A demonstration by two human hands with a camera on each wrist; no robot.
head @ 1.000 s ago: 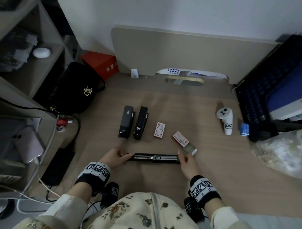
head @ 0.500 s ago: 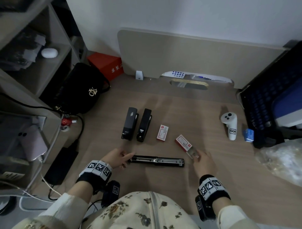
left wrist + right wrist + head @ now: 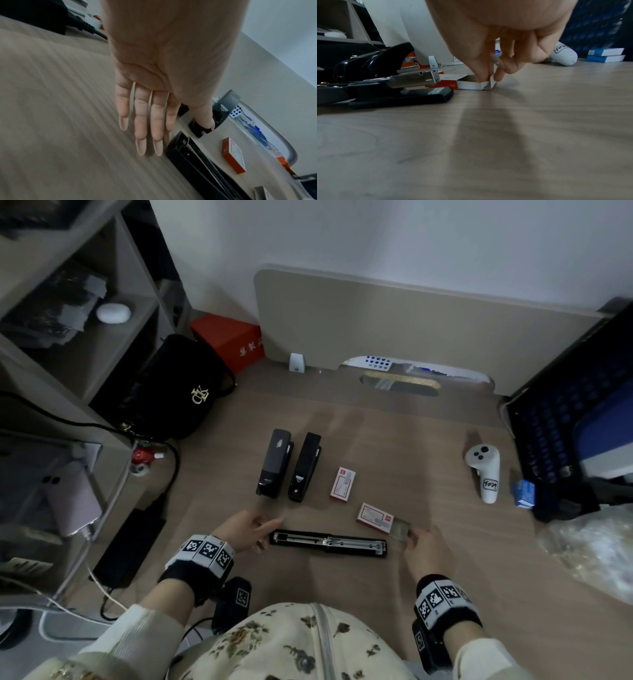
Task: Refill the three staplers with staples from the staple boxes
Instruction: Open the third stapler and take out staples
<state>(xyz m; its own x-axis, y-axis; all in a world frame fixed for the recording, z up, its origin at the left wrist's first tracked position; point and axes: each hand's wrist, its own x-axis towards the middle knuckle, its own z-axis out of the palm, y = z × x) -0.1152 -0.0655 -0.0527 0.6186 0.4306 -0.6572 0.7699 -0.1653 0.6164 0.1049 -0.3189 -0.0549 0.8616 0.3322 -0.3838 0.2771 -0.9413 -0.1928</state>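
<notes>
An opened black stapler (image 3: 329, 542) lies flat on the desk in front of me, its metal staple channel (image 3: 412, 79) facing up. My left hand (image 3: 265, 530) lies open beside its left end (image 3: 181, 147), fingers straight and close to the desk. My right hand (image 3: 412, 537) pinches the end flap of the white inner tray (image 3: 491, 81) pulled out of the red-and-white staple box (image 3: 375, 517). Farther back stand two closed black staplers (image 3: 274, 463) (image 3: 305, 467) and a closed staple box (image 3: 342, 484).
A white controller (image 3: 483, 474) and small blue boxes (image 3: 524, 493) lie at the right, before a dark blue crate (image 3: 565, 422) and a plastic bag (image 3: 589, 546). A black bag (image 3: 174, 392), red box (image 3: 229, 340), cables and a power brick (image 3: 130, 546) crowd the left.
My right hand left the stapler's right end, moved right and took hold of the open box's tray. My left hand eased off the stapler's left end and now lies flat beside it.
</notes>
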